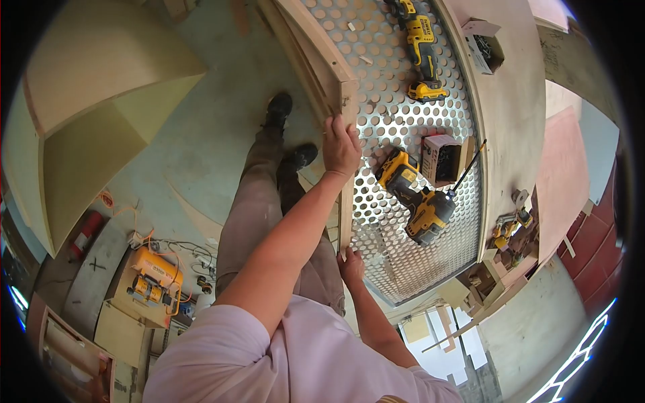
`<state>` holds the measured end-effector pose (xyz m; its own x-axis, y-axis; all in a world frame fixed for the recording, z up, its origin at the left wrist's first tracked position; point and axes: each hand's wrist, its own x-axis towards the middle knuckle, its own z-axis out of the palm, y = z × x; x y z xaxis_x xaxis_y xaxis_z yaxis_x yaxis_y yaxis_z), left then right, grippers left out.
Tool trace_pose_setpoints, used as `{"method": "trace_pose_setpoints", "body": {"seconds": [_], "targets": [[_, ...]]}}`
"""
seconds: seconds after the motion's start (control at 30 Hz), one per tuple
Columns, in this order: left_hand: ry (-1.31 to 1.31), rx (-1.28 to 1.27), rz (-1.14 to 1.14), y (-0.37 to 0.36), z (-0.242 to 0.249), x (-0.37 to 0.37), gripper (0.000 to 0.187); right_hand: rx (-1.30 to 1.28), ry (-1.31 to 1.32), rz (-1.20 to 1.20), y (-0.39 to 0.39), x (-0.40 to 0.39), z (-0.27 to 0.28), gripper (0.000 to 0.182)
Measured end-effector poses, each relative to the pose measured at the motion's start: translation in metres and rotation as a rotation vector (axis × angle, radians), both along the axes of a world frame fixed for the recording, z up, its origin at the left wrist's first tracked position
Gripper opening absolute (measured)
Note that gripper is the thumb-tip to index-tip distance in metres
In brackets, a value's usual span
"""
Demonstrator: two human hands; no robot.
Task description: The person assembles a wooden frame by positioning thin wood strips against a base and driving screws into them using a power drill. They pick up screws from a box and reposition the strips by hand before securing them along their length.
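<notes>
A perforated metal sheet (376, 144) lies within a wooden frame (347, 191) to the right of my legs. My left hand (341, 149) grips the near wooden edge close to its corner joint, fingers curled over the rail. Lower down the same rail, my right hand (351, 265) has its fingers bent around the edge. On the sheet, a yellow-and-black cordless drill (418, 201) with a long bit lies beside an opened box of screws (440, 161). Farther up the sheet rests another yellow-and-black cordless power tool (422, 50).
An open carton of fasteners (484, 47) sits on the plywood (514, 101) beyond the frame. A curved wooden panel structure (101, 127) stands at left. Below it are an orange-yellow compressor (156, 272), hoses and cables. More tools and wood pieces (510, 235) lie at right.
</notes>
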<state>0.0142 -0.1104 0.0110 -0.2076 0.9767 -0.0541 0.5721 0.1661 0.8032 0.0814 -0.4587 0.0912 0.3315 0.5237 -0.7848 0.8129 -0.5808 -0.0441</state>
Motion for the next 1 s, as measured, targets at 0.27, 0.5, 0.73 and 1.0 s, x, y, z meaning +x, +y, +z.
{"method": "trace_pose_setpoints", "body": {"seconds": [0.27, 0.5, 0.73, 1.0], "targets": [[0.051, 0.003, 0.003, 0.000, 0.001, 0.000, 0.041, 0.008, 0.041, -0.022, -0.002, 0.004, 0.000, 0.030], [-0.027, -0.051, 0.018, 0.002, 0.003, 0.002, 0.039, -0.030, 0.033, -0.038, 0.006, 0.002, 0.004, 0.034], [0.008, -0.008, -0.001, 0.004, -0.002, 0.003, 0.037, -0.080, 0.033, -0.064, 0.012, 0.001, 0.010, 0.034], [-0.008, 0.004, -0.039, 0.005, 0.002, 0.005, 0.036, 0.017, 0.012, -0.116, 0.009, 0.000, 0.012, 0.033]]}}
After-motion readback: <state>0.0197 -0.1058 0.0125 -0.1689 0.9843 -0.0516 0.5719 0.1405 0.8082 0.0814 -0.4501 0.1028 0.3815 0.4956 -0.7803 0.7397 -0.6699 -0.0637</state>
